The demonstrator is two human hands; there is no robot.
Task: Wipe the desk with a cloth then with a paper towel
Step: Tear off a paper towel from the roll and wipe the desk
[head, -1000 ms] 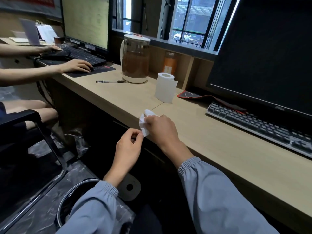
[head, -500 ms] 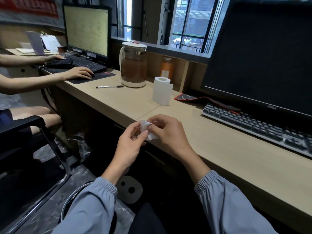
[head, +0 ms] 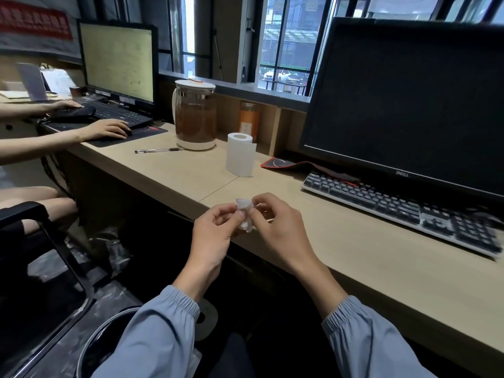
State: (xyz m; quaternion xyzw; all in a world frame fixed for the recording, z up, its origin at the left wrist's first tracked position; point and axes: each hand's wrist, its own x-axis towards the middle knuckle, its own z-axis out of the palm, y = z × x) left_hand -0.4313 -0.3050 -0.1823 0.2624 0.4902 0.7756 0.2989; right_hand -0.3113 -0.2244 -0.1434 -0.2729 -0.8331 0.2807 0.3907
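Crumpled paper towel (head: 243,214) mostly hidden between fingertips (head: 266,198); right end of keyboard (head: 401,211) blurred

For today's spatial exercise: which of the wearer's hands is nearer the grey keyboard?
Right. The right hand is just left of the keyboard; the left hand lies farther left.

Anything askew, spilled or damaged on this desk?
Only the red-edged mouse pad: it lies crooked, one edge humped up behind the keyboard rather than flat. No spill visible. The left hand and right hand pinch a crumpled paper towel at the desk edge.
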